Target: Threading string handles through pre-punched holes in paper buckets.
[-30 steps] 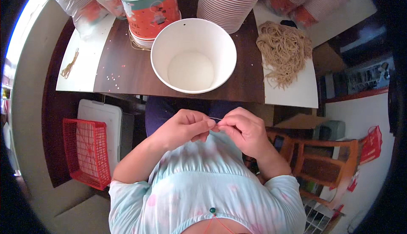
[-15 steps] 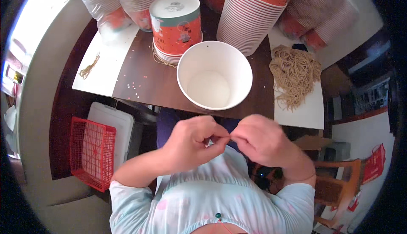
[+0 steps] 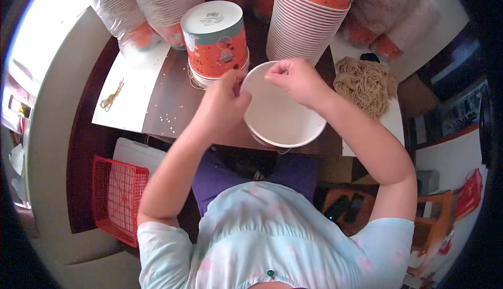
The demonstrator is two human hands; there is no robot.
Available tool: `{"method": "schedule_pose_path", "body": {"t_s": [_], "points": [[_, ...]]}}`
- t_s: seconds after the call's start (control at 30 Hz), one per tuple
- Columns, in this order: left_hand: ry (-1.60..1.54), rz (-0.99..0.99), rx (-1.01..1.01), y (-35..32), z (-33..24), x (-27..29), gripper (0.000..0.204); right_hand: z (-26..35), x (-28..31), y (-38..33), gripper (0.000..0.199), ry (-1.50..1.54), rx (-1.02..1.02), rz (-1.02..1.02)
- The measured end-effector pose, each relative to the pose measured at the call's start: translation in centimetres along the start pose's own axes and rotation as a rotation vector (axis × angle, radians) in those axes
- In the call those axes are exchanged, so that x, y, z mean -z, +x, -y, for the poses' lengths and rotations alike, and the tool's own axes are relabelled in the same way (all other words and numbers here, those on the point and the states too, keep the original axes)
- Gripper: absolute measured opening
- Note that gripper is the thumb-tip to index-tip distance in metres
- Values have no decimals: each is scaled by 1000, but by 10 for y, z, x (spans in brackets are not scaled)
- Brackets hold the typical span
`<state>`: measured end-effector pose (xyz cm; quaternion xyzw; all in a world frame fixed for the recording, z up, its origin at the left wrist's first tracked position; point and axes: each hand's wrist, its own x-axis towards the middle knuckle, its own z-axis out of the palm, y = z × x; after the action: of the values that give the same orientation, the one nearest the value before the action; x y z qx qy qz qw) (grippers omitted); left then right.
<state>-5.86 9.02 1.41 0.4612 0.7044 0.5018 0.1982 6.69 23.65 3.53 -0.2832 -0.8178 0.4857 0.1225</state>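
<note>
A white-lined paper bucket (image 3: 283,124) stands mouth up near the table's front edge. My left hand (image 3: 230,92) is closed at the left side of its rim, fingers curled on the outer side; what lies in them is hidden. Over the far part of the mouth, my right hand (image 3: 296,79) makes a pinch with thumb and forefinger; anything between the tips is too small to make out. A thin pale strand (image 3: 283,151) shows just below the near rim. Behind my left hand sits an upside-down orange and green bucket (image 3: 217,45) with cord about its base.
A tall stack of nested buckets (image 3: 298,27) stands behind. Tangled tan cords (image 3: 364,84) lie on the right; a small cord bundle (image 3: 112,96) lies on the left. Wrapped bucket stacks (image 3: 167,6) line the back. A red basket (image 3: 120,197) is at lower left.
Both hands have moved from in front of my body forward to the bucket, the left to its rim, the right over its mouth. The bucket has shifted slightly right and nearer.
</note>
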Motion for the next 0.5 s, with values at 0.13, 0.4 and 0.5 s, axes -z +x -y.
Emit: {"method": "schedule_pose_path", "body": {"t_s": [0.13, 0.4, 0.5], "points": [[-422, 43, 169, -40, -16, -15, 33, -1, -8, -13, 13, -12, 71, 39], [-502, -54, 208, -38, -4, -13, 29, -5, -10, -20, 12, -28, 94, 91], [-419, -67, 213, -29, -1, -12, 27, -2, -9, -17, 13, -61, 121, 63]]}}
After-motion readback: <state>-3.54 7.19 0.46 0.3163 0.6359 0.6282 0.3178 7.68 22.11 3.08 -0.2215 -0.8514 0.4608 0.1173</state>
